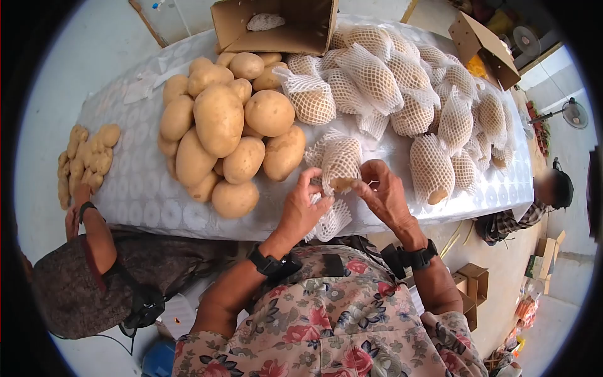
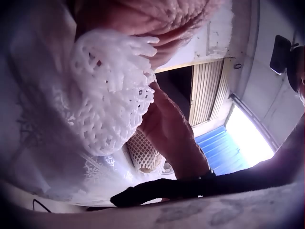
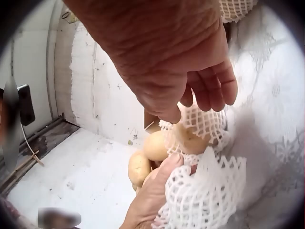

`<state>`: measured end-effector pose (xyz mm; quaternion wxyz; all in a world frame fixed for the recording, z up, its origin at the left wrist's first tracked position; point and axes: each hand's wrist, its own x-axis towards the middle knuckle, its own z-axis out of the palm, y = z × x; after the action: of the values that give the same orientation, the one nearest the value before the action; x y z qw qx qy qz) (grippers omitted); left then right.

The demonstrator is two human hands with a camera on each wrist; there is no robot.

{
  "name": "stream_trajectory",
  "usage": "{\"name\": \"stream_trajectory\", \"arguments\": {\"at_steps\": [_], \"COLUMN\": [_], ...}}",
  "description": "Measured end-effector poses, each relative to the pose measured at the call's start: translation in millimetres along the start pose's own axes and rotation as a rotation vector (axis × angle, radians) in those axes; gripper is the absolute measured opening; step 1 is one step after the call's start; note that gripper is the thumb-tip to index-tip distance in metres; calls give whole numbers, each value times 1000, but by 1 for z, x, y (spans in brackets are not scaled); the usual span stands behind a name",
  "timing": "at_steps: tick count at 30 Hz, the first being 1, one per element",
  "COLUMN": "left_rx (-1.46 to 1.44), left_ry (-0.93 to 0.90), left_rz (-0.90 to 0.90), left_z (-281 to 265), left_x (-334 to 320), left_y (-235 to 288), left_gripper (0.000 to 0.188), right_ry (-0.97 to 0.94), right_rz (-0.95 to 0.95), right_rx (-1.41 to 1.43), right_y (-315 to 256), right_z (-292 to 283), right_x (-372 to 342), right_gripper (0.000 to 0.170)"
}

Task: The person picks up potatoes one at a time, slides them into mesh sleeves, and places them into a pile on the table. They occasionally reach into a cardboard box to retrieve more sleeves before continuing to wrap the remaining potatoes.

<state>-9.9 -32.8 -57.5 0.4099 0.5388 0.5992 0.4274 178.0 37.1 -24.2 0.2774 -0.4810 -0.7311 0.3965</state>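
**Potato in foam net sleeve: sleeving partly complete**

The potato (image 1: 342, 184) is located at the near middle of the desk (image 1: 135, 173), between the hands, with its end exposed at the mouth of a foam net sleeve (image 1: 341, 157). The sleeve rim is pinched by the left hand (image 1: 300, 207); the netting is gripped at the opposite side by the right hand (image 1: 387, 196), whose fingers are curled.

Progress is judged as follows. Many netted potatoes (image 1: 370, 75) are already grouped at the far middle and right. Left to be sleeved are the bare potatoes (image 1: 218, 120), heaped left of centre, and possibly the smaller pile (image 1: 100, 151) at the far left. The current unit appears nearly covered; its rim is still to be seated.

The tubers are smooth, tan and rounded to oblong. The sleeves are white, soft, open diamond mesh with ragged edges. A loose sleeve (image 1: 334, 223) is placed crumpled at the near edge. The desk is covered in shiny, patterned sheeting.
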Motion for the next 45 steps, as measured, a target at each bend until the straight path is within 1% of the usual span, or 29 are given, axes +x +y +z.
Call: {"name": "stream_trajectory", "arguments": {"at_steps": [1, 2, 4, 5, 7, 8, 11, 14, 15, 16, 17, 19, 20, 22, 23, 24, 25, 27, 28, 31, 32, 35, 37, 38, 41, 42, 45], "left_rx": [27, 27, 54, 69, 76, 78, 113, 125, 115, 105, 95, 74, 65, 1, -33, 11, 13, 21, -33, 108, 146, 175, 130, 106, 211, 273, 384], "left_ry": [-52, -27, -28, -26, -56, -72, -24, -81, -73, -65, -58, -138, -179, -83, -36, 3, 6, 19, 0, -121, -161, -151, -64, -25, -88, -111, -49], "left_rz": [5, 6, 65, 90, 26, -4, 63, 67, 73, 81, 89, 78, 70, 65, 62, 115, 105, 84, 126, 126, 145, 89, 153, 186, 181, 136, 113], "left_z": [-1, 1, 2, 2, 0, 0, 2, 5, 5, 5, 5, -4, -10, -17, -20, -25, -26, -22, -15, -3, -4, -9, -10, -10, -4, -1, 4], "left_x": [-1, -2, -1, -2, -4, -4, -4, -4, -5, -5, -5, -5, -5, -9, -10, -10, -8, -5, -1, 3, 4, 0, 0, -1, -3, -4, -3], "left_y": [1, 3, 0, -2, 2, 4, -4, -8, -10, -12, -14, -11, -10, -10, -10, -1, 7, 18, 15, 0, -4, -1, 2, 4, 30, 40, 28], "left_gripper": [54, 46, 40, 37, 31, 29, 26, 24, 23, 22, 21, 20, 20, 17, 15, 20, 21, 24, 27, 22, 21, 20, 26, 29, 41, 50, 48], "right_ry": [-1, -21, -69, -59, -41, -59, -155, -285, -330, -380, -412, -478, -449, -390, -391, -395, -400, -452, -477, -601, -576, -206, 126, 128, 119, -13, -140], "right_rz": [-27, 18, 103, 77, 26, -28, 33, 40, 46, 65, 54, 31, 43, 64, 102, 140, 177, 121, 92, -3, 84, 244, 120, 142, -33, 13, 43], "right_rx": [-22, 92, 324, 247, 93, 84, 154, 138, 142, 123, 162, 242, 246, 248, 227, 207, 187, 227, 247, 2, 6, 115, 9, 5, 186, 262, 219], "right_y": [5, 13, 24, 26, 15, 11, 8, -3, -5, -6, -8, -11, -7, 2, 1, 0, -1, -3, -3, -4, -9, -1, 10, 12, 23, 18, 30], "right_z": [2, 6, 11, 14, 19, 20, 20, 18, 19, 17, 13, 4, 1, -3, -5, -7, -7, -1, 2, 4, -4, -22, -26, -33, -22, -21, -7], "right_x": [2, 1, 2, 0, -9, -13, -19, -22, -23, -23, -22, -21, -21, -22, -21, -21, -20, -19, -17, -9, -8, -4, 7, 14, 36, 39, 44], "right_gripper": [34, 31, 27, 25, 22, 21, 20, 16, 15, 20, 24, 32, 33, 35, 35, 34, 34, 36, 37, 30, 32, 45, 64, 86, 100, 107, 105]}}
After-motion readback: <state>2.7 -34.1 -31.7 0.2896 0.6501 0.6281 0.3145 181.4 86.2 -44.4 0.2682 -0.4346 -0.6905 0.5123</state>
